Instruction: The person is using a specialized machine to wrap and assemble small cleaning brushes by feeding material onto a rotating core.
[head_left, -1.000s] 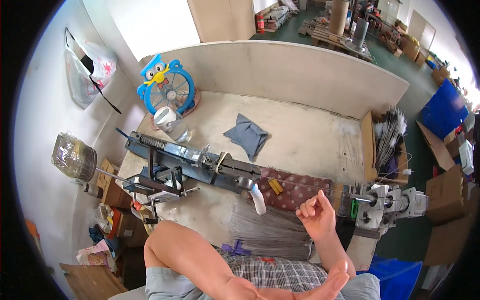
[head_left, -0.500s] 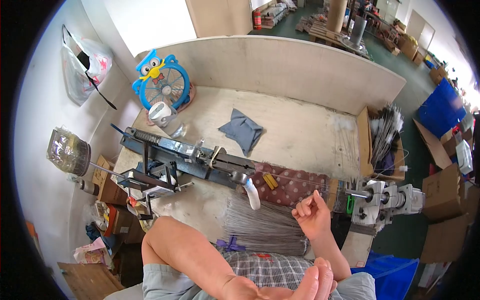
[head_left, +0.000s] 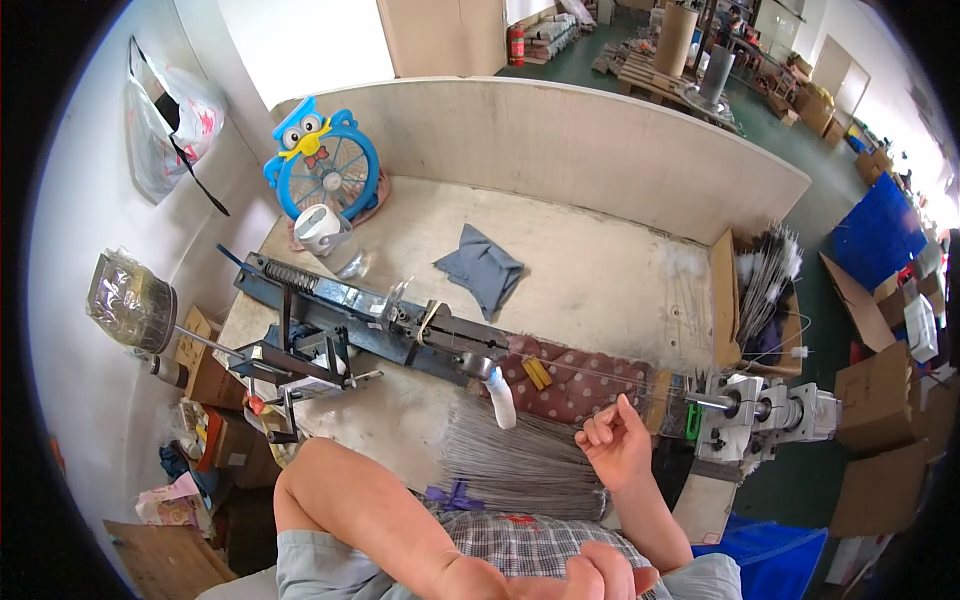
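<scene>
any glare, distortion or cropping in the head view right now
Head view: glare bleaches the far right edge; the fisheye bows the pale partition and leaves black corners. Also in the head view, the lower edge crops the left hand, while the right hand shows whole.

The fan [head_left: 331, 181] was blue and yellow; the cloth [head_left: 483, 268] grey; the pad [head_left: 585, 388] maroon, pale-dotted; the wires [head_left: 520, 458] grey.

Short, pale grey sleeves [head_left: 308, 566] here, forearms [head_left: 370, 515] bare, and between them a black-and-white checked garment [head_left: 478, 535] (look, a red marking [head_left: 519, 520] on it!).
</scene>
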